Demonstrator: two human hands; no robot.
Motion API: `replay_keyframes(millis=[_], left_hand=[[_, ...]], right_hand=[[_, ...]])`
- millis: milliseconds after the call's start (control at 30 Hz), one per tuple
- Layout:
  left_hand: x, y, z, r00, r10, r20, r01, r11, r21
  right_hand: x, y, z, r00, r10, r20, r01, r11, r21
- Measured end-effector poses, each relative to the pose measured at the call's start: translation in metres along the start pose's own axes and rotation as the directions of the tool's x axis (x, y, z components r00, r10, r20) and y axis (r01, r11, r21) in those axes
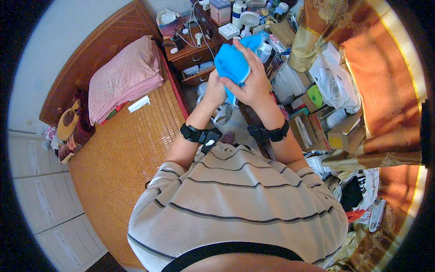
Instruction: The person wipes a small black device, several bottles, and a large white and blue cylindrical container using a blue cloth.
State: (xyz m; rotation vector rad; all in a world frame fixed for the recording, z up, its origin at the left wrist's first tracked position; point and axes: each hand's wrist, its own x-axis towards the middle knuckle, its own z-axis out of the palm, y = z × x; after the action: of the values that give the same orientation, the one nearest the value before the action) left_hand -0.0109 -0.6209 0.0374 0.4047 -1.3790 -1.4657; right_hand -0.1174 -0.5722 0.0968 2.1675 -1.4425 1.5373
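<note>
A bright blue cloth [232,62] with a pale edge is bunched up between my two hands, in front of the chest. My left hand [216,87] supports it from the left and below; its fingers are hidden behind the fabric. Across the cloth's right side lies my right hand [254,84], its fingers reaching up over it and its thumb pointing left toward the other hand. Part of the cloth sticks out beyond the right fingers, and a corner hangs below the thumb. Whether something is wrapped inside, I cannot tell. Both wrists wear black straps.
On the left is a bed with a woven mat [131,149], a folded pink quilt [124,77] and a white strip [139,104]. Ahead stands a wooden nightstand [186,53] with cables. A cluttered desk holds a small white fan [249,19]. Boxes and bags pile up beside orange curtains [376,77].
</note>
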Motion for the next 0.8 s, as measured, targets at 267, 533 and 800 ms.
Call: replay_keyframes(millis=[267,533,800], left_hand=[[0.002,0.025,0.004,0.999,-0.018,0.039,0.013,0.994,0.112],[-0.002,0.035,-0.006,0.986,-0.028,0.163,-0.005,0.98,0.198],[0.001,0.028,-0.005,0.945,-0.132,0.298,-0.03,0.875,0.483]], right_hand=[[-0.018,0.017,0.007,0.917,0.392,0.071,-0.373,0.781,0.502],[-0.038,0.039,0.011,0.749,0.617,0.239,-0.509,0.305,0.805],[-0.056,0.046,-0.001,0.808,0.48,0.343,-0.553,0.414,0.723]])
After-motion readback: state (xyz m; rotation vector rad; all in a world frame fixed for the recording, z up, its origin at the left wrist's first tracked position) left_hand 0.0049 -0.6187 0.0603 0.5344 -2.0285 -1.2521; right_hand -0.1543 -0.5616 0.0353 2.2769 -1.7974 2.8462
